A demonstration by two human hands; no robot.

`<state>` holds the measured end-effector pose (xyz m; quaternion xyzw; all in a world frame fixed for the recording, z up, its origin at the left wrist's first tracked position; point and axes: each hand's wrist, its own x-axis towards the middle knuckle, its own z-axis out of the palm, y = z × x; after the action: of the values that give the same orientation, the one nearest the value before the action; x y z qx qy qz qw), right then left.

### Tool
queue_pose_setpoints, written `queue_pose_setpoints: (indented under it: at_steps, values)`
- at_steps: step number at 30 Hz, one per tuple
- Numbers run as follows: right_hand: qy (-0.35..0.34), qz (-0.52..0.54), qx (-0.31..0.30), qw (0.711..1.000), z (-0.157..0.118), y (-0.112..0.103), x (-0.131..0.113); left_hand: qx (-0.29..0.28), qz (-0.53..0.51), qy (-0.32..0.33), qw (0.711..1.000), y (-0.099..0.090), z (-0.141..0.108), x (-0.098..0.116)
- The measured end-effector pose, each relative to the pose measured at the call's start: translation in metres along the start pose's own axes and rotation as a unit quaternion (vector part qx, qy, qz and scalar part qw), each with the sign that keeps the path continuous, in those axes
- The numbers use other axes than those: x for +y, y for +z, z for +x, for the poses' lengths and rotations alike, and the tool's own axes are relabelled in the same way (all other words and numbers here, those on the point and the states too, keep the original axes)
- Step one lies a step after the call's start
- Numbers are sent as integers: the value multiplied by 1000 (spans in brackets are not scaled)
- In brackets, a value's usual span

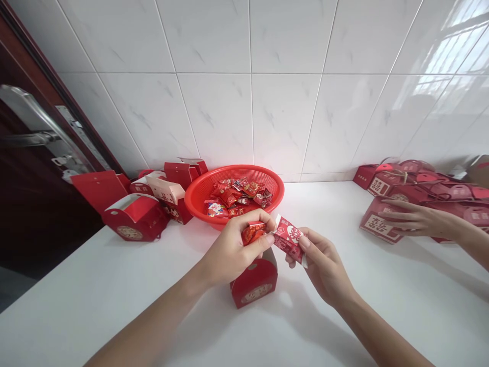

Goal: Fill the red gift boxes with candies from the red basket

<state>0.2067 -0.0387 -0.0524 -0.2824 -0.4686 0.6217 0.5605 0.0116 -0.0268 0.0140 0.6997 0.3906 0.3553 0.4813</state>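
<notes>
Above a small red gift box (255, 285) on the white table, both my hands are closed on wrapped sweets. My left hand (237, 250) grips an orange-red wrapped candy (253, 233), partly covered by the fingers. Between thumb and fingers of my right hand (323, 260) is a red and white candy packet (289, 238), held at a slant. Its upper left end meets my left fingertips. Just behind my hands stands a red plastic basket (278, 186) with several wrapped candies (239, 196) in it. The box's upper part is hidden behind my left hand.
Several open red boxes (133, 216) stand at the left, near a dark door (23, 204) with a metal handle. On the right, another person's hand (416, 219) touches a closed red box (376, 221), beside several more boxes (412, 191). A tiled wall (282, 117) runs behind the table.
</notes>
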Motion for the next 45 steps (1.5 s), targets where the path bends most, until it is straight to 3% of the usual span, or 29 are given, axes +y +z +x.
queue_pose_setpoints:
  at_steps: [20, 45]
  values:
    - [36, 20, -18, 999, 1, -3, -3, 37, 87, 62, 994, 1, -1, 2]
    - [36, 36, 5, 999, 4, -7, -2, 50, 99, 58, 992, 3, -1, -4]
